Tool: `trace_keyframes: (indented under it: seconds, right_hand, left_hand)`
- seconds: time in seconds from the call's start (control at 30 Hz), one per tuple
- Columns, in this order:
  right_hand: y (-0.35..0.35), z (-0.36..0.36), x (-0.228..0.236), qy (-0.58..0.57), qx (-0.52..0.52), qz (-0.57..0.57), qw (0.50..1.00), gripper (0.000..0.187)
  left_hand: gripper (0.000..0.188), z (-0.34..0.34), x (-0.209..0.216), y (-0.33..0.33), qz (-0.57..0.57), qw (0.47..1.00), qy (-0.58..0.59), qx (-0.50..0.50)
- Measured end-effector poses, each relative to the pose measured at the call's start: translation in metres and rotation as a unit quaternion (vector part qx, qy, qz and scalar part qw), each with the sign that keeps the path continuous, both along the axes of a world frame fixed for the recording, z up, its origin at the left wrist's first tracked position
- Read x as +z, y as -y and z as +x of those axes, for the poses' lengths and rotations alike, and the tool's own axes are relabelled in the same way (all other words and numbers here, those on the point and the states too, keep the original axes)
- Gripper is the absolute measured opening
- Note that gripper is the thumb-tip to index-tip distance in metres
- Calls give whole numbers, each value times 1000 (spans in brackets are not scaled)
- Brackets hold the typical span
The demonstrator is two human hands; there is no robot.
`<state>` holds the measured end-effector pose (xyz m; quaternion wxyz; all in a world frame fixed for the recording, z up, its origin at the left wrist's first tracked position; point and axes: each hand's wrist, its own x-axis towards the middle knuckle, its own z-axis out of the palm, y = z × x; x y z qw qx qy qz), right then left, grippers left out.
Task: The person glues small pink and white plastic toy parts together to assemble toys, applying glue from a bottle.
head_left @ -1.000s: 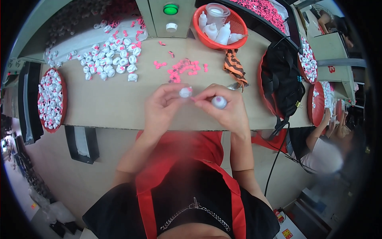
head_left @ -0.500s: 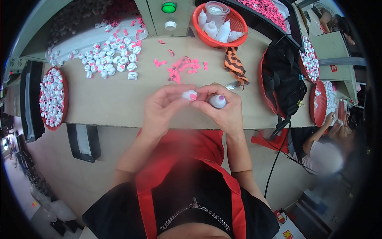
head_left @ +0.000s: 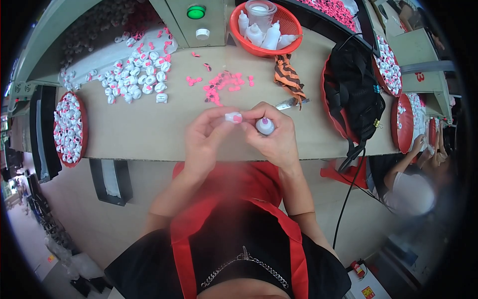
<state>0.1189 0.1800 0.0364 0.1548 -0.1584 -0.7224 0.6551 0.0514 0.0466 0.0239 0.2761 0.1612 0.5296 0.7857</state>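
Observation:
Between the fingertips of my left hand [head_left: 206, 130] is a small white rounded piece [head_left: 229, 117] with a pink bow-shaped bit [head_left: 237, 118] on its right side. My right hand [head_left: 276, 137] is wrapped round a white squeeze bottle [head_left: 265, 127] with a purple-pink tip pointing up. Its thumb and forefinger reach to the pink bit; whether they press on it is too small to tell. Just beyond my hands lie loose pink bow-shaped pieces [head_left: 225, 82] on the table [head_left: 134, 134]. A spread of white pieces with pink bits [head_left: 134, 77] covers the table's left back.
A red basket [head_left: 266, 52] holds white bottles and a clear jar. Near it lie an orange-and-black striped cloth [head_left: 289, 77] and a metal blade [head_left: 286, 104]. A black bag [head_left: 351, 94] rests at the right. At the left edge stands a red tray [head_left: 84, 132] of white pieces. A co-worker [head_left: 408, 192] sits far right.
The whole view has shifted slightly. My right forefinger and thumb have moved a little at the pink bit, and the white piece has turned slightly. Both hands keep their holds.

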Motion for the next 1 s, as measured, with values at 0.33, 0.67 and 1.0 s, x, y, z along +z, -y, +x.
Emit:
trace_keyframes:
  seconds: [0.33,0.67,1.0]
  right_hand:
    - [3,-7,-3,-138,76,-49,986,23]
    - [15,-14,-12,-78,86,-231,966,20]
    - [-71,-16,-30,130,-246,516,810,20]
  left_hand:
    - [22,-15,1,22,51,996,38,-61]
    - [22,-21,0,31,28,998,9,-57]
    - [18,-25,-13,13,86,971,211,-68]
